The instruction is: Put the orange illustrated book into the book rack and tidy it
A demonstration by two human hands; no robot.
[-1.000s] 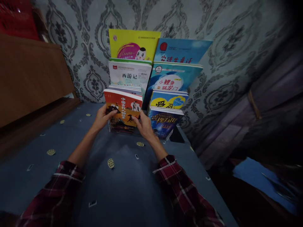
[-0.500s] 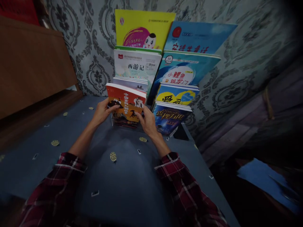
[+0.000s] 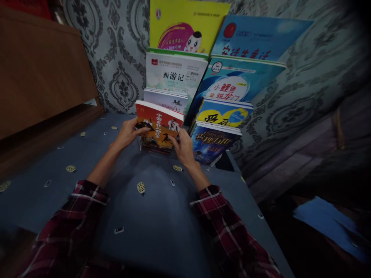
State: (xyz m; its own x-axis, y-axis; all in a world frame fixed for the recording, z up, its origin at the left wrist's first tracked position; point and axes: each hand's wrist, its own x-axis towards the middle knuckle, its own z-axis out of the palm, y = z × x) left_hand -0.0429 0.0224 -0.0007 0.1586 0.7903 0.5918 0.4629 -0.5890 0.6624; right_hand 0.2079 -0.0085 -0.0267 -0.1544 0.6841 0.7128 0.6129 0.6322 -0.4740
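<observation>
Prob. seating or lifting red book — can't tell which.
L hand clamped on its L edge, R hand on its R, just in front of grey book; next move calls for a level two-hand grip, clear of dark-blue book to R. Hidden: rear fingers & red book's base — far R too dark to read.

Upper ctr: yellow bk cut at top by edge, lower pt hidden behind white bk. Mid-frame: L hand & R hand partly hidden behind orange bk. Upper L: red item cut off, can't ID. Lower R: blue sheet blurry. R side: curtain blurred too. Plaid sleeves run off bottom edge.
</observation>
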